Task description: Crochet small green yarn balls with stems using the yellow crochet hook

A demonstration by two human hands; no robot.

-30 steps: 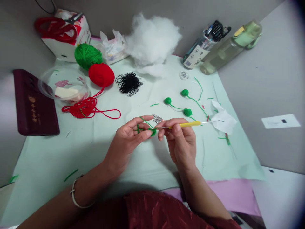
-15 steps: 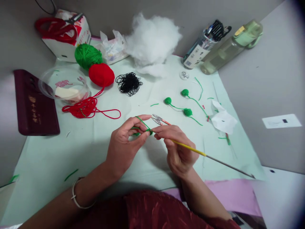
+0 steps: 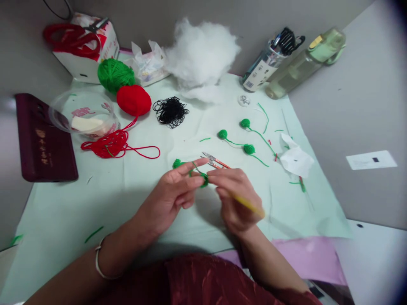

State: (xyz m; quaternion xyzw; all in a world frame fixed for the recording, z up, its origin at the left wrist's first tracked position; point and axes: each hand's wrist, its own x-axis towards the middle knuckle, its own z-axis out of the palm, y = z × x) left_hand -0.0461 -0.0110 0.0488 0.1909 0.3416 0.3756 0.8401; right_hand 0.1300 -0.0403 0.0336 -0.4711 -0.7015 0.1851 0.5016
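My left hand pinches a small green crochet piece between thumb and fingers, with green yarn running over its raised index finger. A yellow-handled crochet hook, blurred, is held in my right hand; its tip meets the green piece and is hidden there. Just behind the fingers lie thread snips with orange handles. A green yarn bundle rests beyond my left index finger.
Small green crocheted balls with tails lie right of centre. Further back are black cord, white stuffing, a red yarn ball, a green yarn ball, a clear tub, a pen holder and a bottle.
My left hand has turned, its index finger straighter and the green piece slightly lower. In my right hand the hook has swung and blurred; its metal far end no longer shows clearly. More green yarn is visible.
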